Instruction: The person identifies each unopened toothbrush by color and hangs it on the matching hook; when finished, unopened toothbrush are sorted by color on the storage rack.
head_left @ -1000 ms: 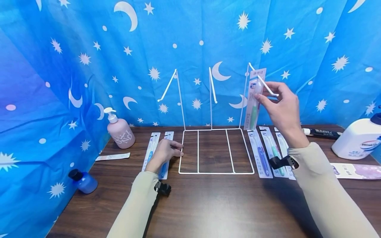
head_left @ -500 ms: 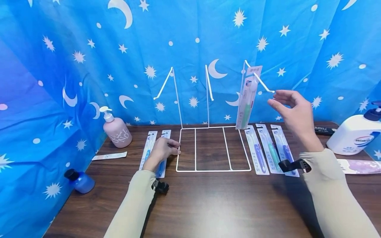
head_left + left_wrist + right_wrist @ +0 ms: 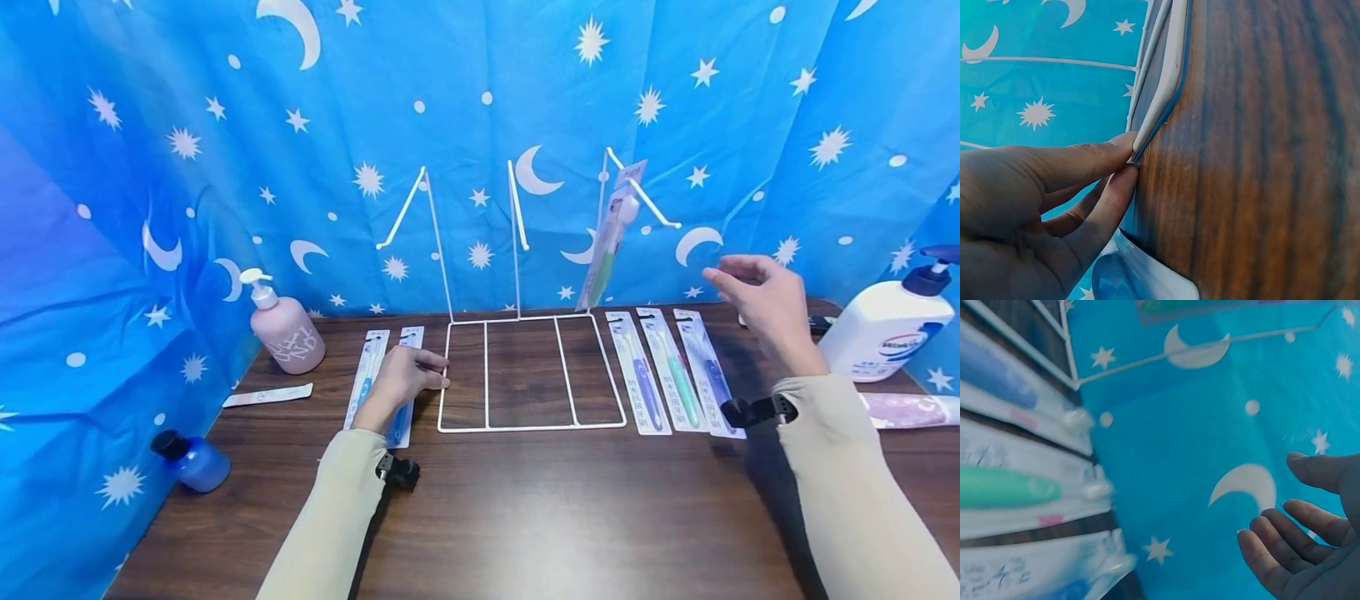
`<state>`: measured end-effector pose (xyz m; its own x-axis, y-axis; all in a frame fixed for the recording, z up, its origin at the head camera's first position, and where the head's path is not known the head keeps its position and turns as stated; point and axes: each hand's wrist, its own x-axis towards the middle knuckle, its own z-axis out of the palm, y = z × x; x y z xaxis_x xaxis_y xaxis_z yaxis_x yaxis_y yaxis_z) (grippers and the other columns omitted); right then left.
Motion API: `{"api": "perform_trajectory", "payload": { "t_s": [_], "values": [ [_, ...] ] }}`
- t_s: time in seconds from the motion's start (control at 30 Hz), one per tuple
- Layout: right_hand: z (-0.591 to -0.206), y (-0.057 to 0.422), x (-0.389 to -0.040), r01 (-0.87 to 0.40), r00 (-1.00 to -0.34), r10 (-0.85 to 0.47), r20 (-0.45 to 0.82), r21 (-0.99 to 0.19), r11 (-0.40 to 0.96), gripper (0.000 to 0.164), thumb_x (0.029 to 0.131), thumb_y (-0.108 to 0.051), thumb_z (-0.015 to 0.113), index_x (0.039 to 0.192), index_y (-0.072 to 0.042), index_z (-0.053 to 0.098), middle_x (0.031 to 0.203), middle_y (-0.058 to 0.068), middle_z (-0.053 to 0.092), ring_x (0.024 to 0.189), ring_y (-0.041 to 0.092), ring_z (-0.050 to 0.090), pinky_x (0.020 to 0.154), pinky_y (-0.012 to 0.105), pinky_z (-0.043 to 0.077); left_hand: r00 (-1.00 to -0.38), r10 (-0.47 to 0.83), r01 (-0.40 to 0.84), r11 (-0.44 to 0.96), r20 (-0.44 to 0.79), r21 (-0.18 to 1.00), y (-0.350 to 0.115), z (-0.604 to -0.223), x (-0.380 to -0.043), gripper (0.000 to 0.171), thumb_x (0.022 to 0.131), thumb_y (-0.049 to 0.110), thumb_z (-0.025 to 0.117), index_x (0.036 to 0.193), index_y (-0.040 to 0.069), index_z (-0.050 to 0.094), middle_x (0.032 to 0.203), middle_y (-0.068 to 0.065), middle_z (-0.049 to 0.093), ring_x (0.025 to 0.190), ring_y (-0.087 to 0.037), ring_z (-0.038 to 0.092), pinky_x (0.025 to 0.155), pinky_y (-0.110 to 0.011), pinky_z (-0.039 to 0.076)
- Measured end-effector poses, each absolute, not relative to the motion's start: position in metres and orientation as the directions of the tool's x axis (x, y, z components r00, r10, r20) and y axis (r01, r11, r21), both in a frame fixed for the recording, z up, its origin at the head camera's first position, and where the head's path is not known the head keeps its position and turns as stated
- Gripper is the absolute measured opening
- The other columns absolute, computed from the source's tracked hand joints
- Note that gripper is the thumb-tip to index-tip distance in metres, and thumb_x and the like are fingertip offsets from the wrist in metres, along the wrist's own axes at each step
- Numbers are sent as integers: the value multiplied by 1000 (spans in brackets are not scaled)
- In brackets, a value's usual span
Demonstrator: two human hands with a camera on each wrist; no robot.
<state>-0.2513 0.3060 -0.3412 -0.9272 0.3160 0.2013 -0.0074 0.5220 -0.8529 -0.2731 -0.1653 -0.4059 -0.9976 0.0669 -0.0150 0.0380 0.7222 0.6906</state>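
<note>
My left hand point(image 3: 402, 379) pinches the left side of the white wire rack point(image 3: 531, 429) between thumb and fingertips, as the left wrist view shows up close. A packaged green toothbrush point(image 3: 609, 242) hangs tilted on the rack's right hook point(image 3: 652, 204). To the right of it, in the air, my right hand point(image 3: 768, 304) holds nothing, its fingers apart. Below that hand lie three packaged toothbrushes: a purple one point(image 3: 647, 392), a green one point(image 3: 680, 379) and a dark blue one point(image 3: 712, 375). Two packaged blue toothbrushes point(image 3: 367, 371) lie by my left hand, partly hidden under it.
At left stand a pink pump bottle point(image 3: 288, 337) and a blue bottle point(image 3: 198, 462), with a thin white packet point(image 3: 267, 395) between them. At right are a white pump bottle point(image 3: 885, 329) and a pink-purple packet point(image 3: 903, 410). A starry blue curtain point(image 3: 465, 75) hangs behind the table.
My right hand has let go of the packaged green toothbrush and moved right and down, away from the hook. The toothbrush now hangs there, turned more edge-on. My left hand stays on the rack.
</note>
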Motion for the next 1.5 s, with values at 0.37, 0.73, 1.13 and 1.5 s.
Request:
{"api": "perform_trajectory", "payload": {
  "t_s": [0.37,0.73,1.13,1.5],
  "values": [
    [-384,324,-265,171,-952,306,-12,-849,499,80,87,-58,60,136,4,47,138,28,41,117,46,49,98,59,35,-998,65,30,721,-25,692,-164,-404,-272,25,77,10,82,101,12,77,91,-1,71,79,-17,60,73,-32,47],
    [-404,327,-271,279,-953,259,-156,-783,555,66,92,-42,63,134,7,46,130,29,43,109,42,45,88,51,41,-998,52,10,718,-39,696,-164,-404,-272,25,78,11,82,102,12,77,91,-1,71,81,-18,60,74,-33,47],
    [-407,326,-273,321,-938,301,-173,-762,563,56,90,-35,65,126,7,52,128,28,42,110,42,40,88,54,36,-997,70,31,728,-29,685,-162,-400,-270,26,78,9,81,103,11,76,92,-2,71,82,-19,59,75,-33,46],
    [-408,323,-275,361,-913,361,-191,-792,493,50,91,-31,62,122,7,56,130,27,45,112,40,43,95,56,34,-997,67,33,745,-25,666,-163,-401,-272,26,78,11,82,103,13,76,91,-1,71,81,-18,59,73,-32,46]
  ]
}}
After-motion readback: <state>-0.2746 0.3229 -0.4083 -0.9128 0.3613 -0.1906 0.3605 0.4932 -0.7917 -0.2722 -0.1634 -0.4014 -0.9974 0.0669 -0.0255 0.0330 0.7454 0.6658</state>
